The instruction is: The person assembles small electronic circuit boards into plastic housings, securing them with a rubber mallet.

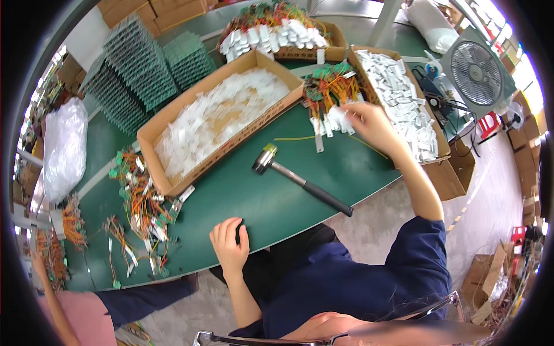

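Note:
At the right side of the green table, my right hand (372,127) pinches a small white plastic piece (338,115). That piece is at the near end of a bunch of wired circuit boards (334,82) with orange and yellow wires. Several more white tabs lie beside it, partly hidden by my fingers. My left hand (229,245) rests at the table's near edge, thumb apart from the fingers, holding nothing. Between the hands lies a hammer (303,181) with a yellowish head face and black grip, touched by neither hand.
A carton of clear plastic pieces (167,187) stands left of centre. Another carton (441,141) of white parts is at right. Wired boards (144,199) lie at left. Behind are stacked green trays (138,60) and a fan (476,72). A co-worker's arm (55,311) shows lower left.

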`<state>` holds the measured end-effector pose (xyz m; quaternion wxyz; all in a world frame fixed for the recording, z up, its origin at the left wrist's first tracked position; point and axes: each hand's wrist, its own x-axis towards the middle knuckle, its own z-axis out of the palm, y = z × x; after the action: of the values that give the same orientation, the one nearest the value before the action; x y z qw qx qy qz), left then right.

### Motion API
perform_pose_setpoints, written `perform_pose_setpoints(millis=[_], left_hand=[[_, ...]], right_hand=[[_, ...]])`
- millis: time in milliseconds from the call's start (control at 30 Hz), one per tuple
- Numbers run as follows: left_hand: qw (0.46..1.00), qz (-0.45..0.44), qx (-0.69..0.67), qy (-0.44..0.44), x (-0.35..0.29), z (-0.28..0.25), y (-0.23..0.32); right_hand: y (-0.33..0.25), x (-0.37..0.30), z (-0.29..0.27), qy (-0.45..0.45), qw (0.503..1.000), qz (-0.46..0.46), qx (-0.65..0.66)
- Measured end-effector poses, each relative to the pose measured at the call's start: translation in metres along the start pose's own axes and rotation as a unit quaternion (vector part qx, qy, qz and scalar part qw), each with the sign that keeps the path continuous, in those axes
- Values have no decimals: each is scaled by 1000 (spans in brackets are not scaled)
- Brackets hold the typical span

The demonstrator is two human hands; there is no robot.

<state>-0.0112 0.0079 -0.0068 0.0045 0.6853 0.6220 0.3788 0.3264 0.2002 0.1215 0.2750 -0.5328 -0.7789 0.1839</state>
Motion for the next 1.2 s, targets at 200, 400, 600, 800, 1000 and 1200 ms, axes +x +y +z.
perform_pose_setpoints(millis=[200, 400, 600, 800, 1000, 1200], left_hand=[[1000, 2, -14, 6, 5, 5, 0], [1000, -7, -8, 13, 5, 6, -1], [999, -20, -10, 25, -1, 6, -3], [986, -103, -27, 126, 3, -1, -10], [938, -131, 293, 128, 23, -55, -80], [944, -119, 291, 103, 24, -59, -111]], right_hand=[[-65, -63, 104, -107, 977, -177, 45], [-73, -90, 168, -92, 978, -181, 53], [-79, -104, 170, -51, 984, -164, 47], [-72, -107, 180, -22, 985, -170, 20], [-75, -107, 180, -21, 983, -179, 20], [-76, -105, 179, -12, 983, -181, 17]])
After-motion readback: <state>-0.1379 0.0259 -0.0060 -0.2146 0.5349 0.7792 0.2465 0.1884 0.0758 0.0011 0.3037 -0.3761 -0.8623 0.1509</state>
